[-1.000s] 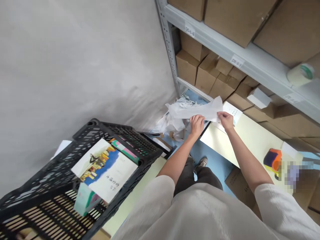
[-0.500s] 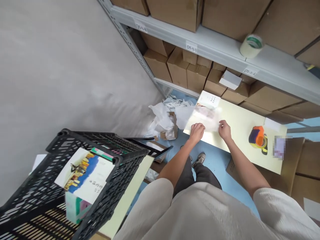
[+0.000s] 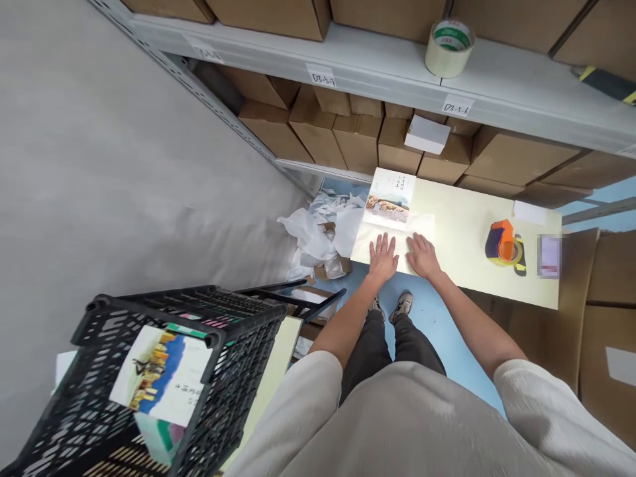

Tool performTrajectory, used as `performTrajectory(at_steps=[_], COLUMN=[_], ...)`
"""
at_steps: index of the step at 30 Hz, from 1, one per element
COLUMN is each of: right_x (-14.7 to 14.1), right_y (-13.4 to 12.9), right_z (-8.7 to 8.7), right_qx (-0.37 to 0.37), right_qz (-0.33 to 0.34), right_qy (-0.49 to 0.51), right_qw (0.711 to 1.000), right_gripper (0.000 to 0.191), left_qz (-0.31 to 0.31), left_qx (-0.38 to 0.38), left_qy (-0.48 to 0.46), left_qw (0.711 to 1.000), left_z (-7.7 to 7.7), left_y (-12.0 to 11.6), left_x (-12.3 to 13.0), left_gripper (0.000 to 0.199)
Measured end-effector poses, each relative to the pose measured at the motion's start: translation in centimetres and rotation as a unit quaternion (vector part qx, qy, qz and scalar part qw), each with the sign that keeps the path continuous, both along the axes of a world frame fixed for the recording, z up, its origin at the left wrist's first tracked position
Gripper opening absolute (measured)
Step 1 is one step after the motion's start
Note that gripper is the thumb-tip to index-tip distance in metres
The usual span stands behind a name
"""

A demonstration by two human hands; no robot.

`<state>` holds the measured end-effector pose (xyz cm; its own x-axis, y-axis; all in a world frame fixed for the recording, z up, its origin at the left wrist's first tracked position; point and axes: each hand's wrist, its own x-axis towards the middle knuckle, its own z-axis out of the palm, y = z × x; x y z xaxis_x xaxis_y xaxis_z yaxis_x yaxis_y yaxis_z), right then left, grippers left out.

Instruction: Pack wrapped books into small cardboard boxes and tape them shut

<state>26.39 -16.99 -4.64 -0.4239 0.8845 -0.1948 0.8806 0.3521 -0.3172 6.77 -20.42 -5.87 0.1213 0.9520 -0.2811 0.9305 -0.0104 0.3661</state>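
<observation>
My left hand [image 3: 383, 258] lies flat with spread fingers near the left front of the pale table [image 3: 462, 225]. Beside it, my right hand [image 3: 422, 256] is also flat, fingers stretched out. Both palms rest on a thin translucent sheet [image 3: 422, 224] spread over the tabletop. The sheet covers the lower part of a book [image 3: 390, 195] with a white cover, a landscape picture and handwritten-style characters. Further right on the table are an orange and dark tape dispenser [image 3: 503, 244] and a yellow-black cutter [image 3: 519, 255] next to it.
A black plastic crate [image 3: 233, 377] with a white picture book [image 3: 163, 374] stands at lower left. Cardboard boxes [image 3: 358, 139] fill the shelf ahead, where a tape roll [image 3: 450, 50] sits on the ledge. White wrapping scraps [image 3: 318, 235] lie left of the table. Brown cartons [image 3: 609, 331] stand right.
The translucent sheet, earlier lifted and blurred between my fingers, now lies flat. Both hands have opened and come down on it, my right hand moving closer to my left. The camera view has shifted.
</observation>
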Motion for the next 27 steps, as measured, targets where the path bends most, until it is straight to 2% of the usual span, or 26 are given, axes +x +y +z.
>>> performTrajectory(at_steps=[4,9,17,20,27], right_x=[0.4,1.5,0.8,1.3,3.9], right_y=[-2.5,-4.8,-3.3,-3.4,-5.7], right_z=[-1.4,-1.2,-0.5,-0.2,0.7], right_qx=[-0.002,0.025,0.069,0.069,0.078], right_qz=[-0.023,-0.063,-0.094,-0.093,-0.121], right_qy=[-0.025,-0.029,-0.027,-0.036,-0.043], right_qw=[0.999,0.997,0.993,0.993,0.989], right_gripper=[0.071,0.065,0.033,0.031,0.030], left_qz=[-0.034,-0.039,-0.058,-0.071,-0.076], left_qx=[0.021,0.047,0.052,0.060,0.062], left_qy=[-0.002,-0.006,-0.009,-0.017,-0.030], left_qw=[0.999,0.998,0.997,0.996,0.995], left_z=[0.1,0.6,0.0,-0.2,-0.5], left_y=[-1.1,-0.3,0.3,0.2,0.3], left_x=[-0.1,-1.0,-1.8,-1.8,-1.4], left_gripper=[0.071,0.060,0.057,0.057,0.067])
